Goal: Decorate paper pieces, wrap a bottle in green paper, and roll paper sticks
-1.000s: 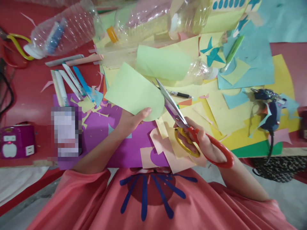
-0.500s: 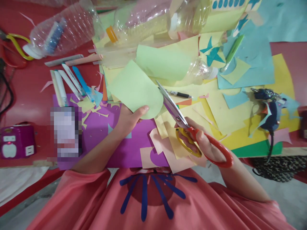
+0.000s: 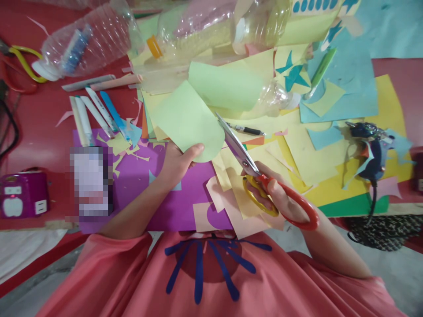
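Left hand (image 3: 178,160) pinched pale-green paper (image 3: 188,119); right hand (image 3: 282,196) gripped scissors (image 3: 245,164).
Its rounded edge stood right by the blades (image 3: 235,141), bare purple sheet (image 3: 185,207) just below; a blue item (image 3: 75,50) showed through the clear plastic bottle (image 3: 109,39).

The green card (image 3: 190,121) hides most of the left grip's (image 3: 180,163) fingers. The handles of the scissors (image 3: 246,163) cover part of the right grip (image 3: 282,200), and the end of the pen (image 3: 249,130) by their blades is unclear. Coarse squares blur the phone (image 3: 90,180) past reading. The left edge cuts off the spare scissors (image 3: 15,50) and black cable (image 3: 16,127); the top edge crops the orange-capped bottle (image 3: 198,31). Print on the markers (image 3: 97,116) is too small to read. The shirt (image 3: 211,281) runs out below.
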`<state>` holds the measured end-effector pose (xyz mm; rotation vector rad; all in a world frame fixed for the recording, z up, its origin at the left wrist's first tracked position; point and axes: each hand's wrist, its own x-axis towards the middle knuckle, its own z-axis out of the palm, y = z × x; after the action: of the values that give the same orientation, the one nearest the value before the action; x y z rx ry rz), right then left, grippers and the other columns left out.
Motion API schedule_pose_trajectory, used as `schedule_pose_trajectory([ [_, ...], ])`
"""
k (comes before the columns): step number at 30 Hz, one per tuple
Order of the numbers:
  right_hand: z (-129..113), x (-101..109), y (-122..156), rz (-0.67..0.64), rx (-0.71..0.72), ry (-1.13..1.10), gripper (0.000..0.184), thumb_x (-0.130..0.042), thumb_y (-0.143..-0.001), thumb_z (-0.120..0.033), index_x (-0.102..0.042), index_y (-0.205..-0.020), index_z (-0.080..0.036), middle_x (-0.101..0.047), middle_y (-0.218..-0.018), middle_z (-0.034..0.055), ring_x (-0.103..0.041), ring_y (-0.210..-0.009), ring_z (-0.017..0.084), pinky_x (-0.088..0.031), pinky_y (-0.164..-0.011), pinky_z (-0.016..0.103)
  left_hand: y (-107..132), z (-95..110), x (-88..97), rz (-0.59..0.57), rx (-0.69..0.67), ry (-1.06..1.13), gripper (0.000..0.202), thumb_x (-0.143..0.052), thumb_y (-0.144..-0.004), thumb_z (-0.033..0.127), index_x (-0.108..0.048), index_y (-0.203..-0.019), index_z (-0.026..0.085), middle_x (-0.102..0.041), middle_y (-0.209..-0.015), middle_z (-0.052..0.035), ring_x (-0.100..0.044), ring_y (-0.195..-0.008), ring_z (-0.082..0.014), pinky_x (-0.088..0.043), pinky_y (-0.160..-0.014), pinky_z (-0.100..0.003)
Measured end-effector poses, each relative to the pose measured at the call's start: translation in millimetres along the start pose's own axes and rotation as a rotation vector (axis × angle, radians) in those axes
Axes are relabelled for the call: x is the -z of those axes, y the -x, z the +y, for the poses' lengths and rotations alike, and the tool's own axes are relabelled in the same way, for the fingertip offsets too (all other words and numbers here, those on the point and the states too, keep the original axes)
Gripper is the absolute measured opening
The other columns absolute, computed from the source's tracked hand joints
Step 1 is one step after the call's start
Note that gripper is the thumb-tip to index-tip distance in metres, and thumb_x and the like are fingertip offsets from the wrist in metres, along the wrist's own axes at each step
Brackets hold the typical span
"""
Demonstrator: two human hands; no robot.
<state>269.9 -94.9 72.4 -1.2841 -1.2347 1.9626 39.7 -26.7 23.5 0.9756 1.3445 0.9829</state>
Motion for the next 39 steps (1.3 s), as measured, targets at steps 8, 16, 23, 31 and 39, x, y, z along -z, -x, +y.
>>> schedule_pose_trajectory([
  [8, 4.2, -0.5, -1.0, 0.051, -0.037, 0.046, 0.055, -0.042, -0.083, -0.075, -0.051, -0.102, -0.025, -0.035, -0.059, -0.0078, -0.022, -0.04, 0.005, -0.02, -0.033, 0.021, -0.2, -1.2, 1.8, -0.001, 0.006, 0.015, 0.022, -0.071, -0.064, 0.037, -0.059, -0.061, 0.019, -0.051, -0.049, 0.0037, -0.039, -0.035, -0.0059, -0.033, -0.031, -0.018],
  [16, -13.0, 20.2, -2.0, 0.246, 0.034, 0.641, 0.049, -0.055, -0.081, -0.067, -0.055, -0.104, -0.024, -0.048, -0.061, -0.0036, -0.043, -0.051, 0.011, -0.035, -0.051, 0.025, -2.2, 3.2, -0.8, 0.047, -0.047, 0.059, 0.021, -0.071, -0.067, 0.036, -0.058, -0.065, 0.02, -0.052, -0.049, 0.0056, -0.042, -0.034, -0.0062, -0.034, -0.033, -0.02],
  [23, -27.3, 47.6, -16.2, 0.527, -0.063, 1.096, 0.042, -0.068, -0.074, -0.055, -0.063, -0.104, -0.026, -0.059, -0.072, 0.0043, -0.048, -0.057, 0.017, -0.033, -0.056, 0.028, -4.3, 4.9, -2.2, 0.058, -0.113, -0.051, 0.02, -0.064, -0.074, 0.035, -0.059, -0.064, 0.018, -0.055, -0.046, 0.0033, -0.048, -0.035, -0.009, -0.038, -0.037, -0.023],
  [31, -49.5, 73.4, -33.8, 0.604, -0.149, 1.342, 0.044, -0.062, -0.076, -0.019, -0.065, -0.119, -0.025, -0.071, -0.097, 0.0108, -0.06, -0.078, 0.024, -0.039, -0.066, 0.032, -7.7, 2.9, -3.5, 0.106, -0.037, -0.001, 0.027, -0.069, -0.064, 0.038, -0.061, -0.081, 0.018, -0.066, -0.067, 0.0012, -0.059, -0.046, -0.0116, -0.047, -0.041, -0.023],
  [39, -49.9, 97.5, -48.0, 0.545, 0.023, 1.286, 0.047, -0.063, -0.085, -0.021, -0.06, -0.131, -0.019, -0.065, -0.125, 0.0131, -0.06, -0.112, 0.023, -0.044, -0.096, 0.034, -7.1, 7.2, -4.7, 0.019, -0.109, -0.038, 0.046, -0.071, -0.063, 0.038, -0.053, -0.101, 0.02, -0.069, -0.106, -0.0087, -0.067, -0.101, -0.0241, -0.057, -0.078, -0.029],
])
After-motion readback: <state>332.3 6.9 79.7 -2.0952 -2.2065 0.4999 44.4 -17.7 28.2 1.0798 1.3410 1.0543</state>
